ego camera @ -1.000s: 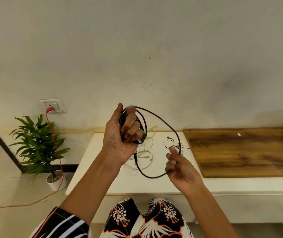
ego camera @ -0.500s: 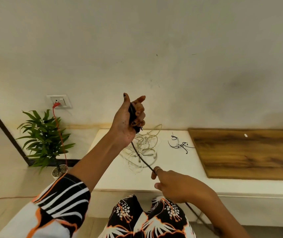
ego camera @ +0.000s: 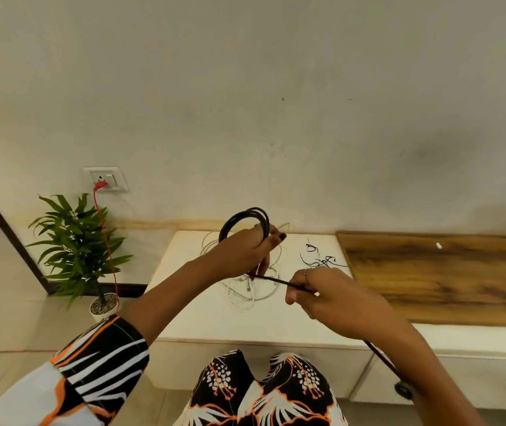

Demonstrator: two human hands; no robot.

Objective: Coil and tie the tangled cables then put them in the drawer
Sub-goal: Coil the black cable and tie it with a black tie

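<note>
My left hand [ego camera: 245,253] grips a coil of black cable [ego camera: 239,219] above the white cabinet top [ego camera: 202,315]; the loops stand up over my fingers. A straight stretch of that cable runs from the coil to my right hand [ego camera: 325,296], which pinches it. The free tail hangs down past my right forearm to a plug end [ego camera: 402,388]. A tangle of white cables [ego camera: 251,293] lies on the cabinet under my hands. Thin black ties [ego camera: 319,256] lie just to its right.
A dark wooden board [ego camera: 442,278] covers the cabinet's right part, with a small white bit [ego camera: 438,245] on it. A potted plant [ego camera: 76,250] stands on the floor at the left. A red cord [ego camera: 104,235] runs from a wall socket [ego camera: 106,179] down to the floor.
My left hand has dropped lower and turned, so the black coil's loops now show above it. My right hand has risen and moved right, drawing the cable out nearly level.
</note>
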